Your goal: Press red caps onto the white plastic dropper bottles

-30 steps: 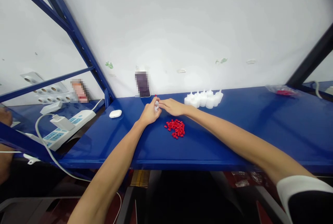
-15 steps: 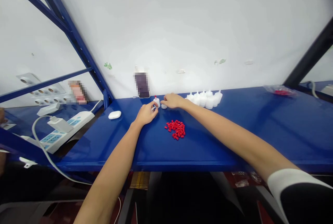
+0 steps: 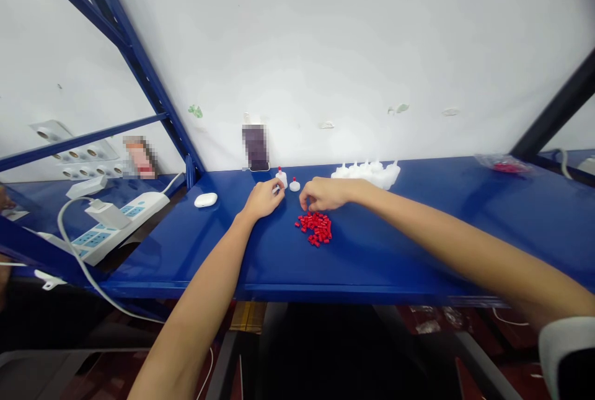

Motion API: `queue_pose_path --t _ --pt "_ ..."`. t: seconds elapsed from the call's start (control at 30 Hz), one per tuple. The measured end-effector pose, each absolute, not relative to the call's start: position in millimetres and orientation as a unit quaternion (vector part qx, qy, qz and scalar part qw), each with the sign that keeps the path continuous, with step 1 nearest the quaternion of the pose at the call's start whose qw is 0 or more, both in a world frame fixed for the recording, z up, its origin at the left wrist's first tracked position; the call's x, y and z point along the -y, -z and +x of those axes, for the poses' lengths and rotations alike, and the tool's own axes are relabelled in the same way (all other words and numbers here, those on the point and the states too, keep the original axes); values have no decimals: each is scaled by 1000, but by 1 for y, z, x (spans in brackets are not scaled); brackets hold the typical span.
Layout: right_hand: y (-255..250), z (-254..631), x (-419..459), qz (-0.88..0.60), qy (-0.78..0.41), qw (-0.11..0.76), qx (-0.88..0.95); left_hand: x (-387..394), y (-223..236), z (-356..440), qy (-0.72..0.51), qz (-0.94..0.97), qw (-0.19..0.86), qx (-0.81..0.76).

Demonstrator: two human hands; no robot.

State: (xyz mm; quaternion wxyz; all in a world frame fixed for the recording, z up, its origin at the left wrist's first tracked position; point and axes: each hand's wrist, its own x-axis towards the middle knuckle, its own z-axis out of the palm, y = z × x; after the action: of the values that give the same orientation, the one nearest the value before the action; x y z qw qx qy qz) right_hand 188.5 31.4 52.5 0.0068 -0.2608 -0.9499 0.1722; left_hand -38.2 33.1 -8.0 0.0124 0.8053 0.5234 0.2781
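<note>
Clock read from the red caps, twelve toward the wall. Left hand [image 3: 263, 199], at ten: thumb and forefinger bent in at the near side of a capped bottle [image 3: 282, 178], upright at eleven. Right hand [image 3: 328, 193], at twelve: fingertips drawn close together, just beside the heap of red caps [image 3: 320, 228]. Too small and partly hidden to tell whether clamped or merely touching at left, or pinching a cap at right. Also at eleven, between the hands: small white piece with red tip [image 3: 294, 186]. Between one and two, past the right forearm: cluster of white bottles [image 3: 381, 175].

Handling, judged: bottles light, smooth, likely squeezable; best held low around the body, gently. Caps tiny, firm, apt to roll; best pinched by the sides.
</note>
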Motion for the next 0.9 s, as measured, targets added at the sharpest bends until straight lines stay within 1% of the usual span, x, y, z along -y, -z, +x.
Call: queue_pose_path --t 0.1,0.23,0.33,0.43,0.53,0.63,0.73,0.9 --pt "-50 188 -37 -230 -158 9 960 -32 7 -38 -284 805 15 -521" --pt "-46 185 -41 -226 -168 -3 960 -31 8 -38 -292 803 26 -519" --pt "-42 181 -44 -236 -139 16 962 -32 9 -38 -297 806 35 -511" --pt "-38 176 -48 -255 -114 86 956 -32 9 -38 -294 818 44 -493" --pt "-36 172 -50 -270 -167 179 931 -31 8 -36 -292 821 47 -488" --pt "-35 170 -50 -270 -232 246 901 -29 7 -33 -289 823 51 -486" --pt "-35 168 -49 -255 -277 293 879 -27 7 -30 -287 830 56 -476" --pt "-33 163 -46 -257 -289 334 860 -24 5 -27 -307 831 68 -459"
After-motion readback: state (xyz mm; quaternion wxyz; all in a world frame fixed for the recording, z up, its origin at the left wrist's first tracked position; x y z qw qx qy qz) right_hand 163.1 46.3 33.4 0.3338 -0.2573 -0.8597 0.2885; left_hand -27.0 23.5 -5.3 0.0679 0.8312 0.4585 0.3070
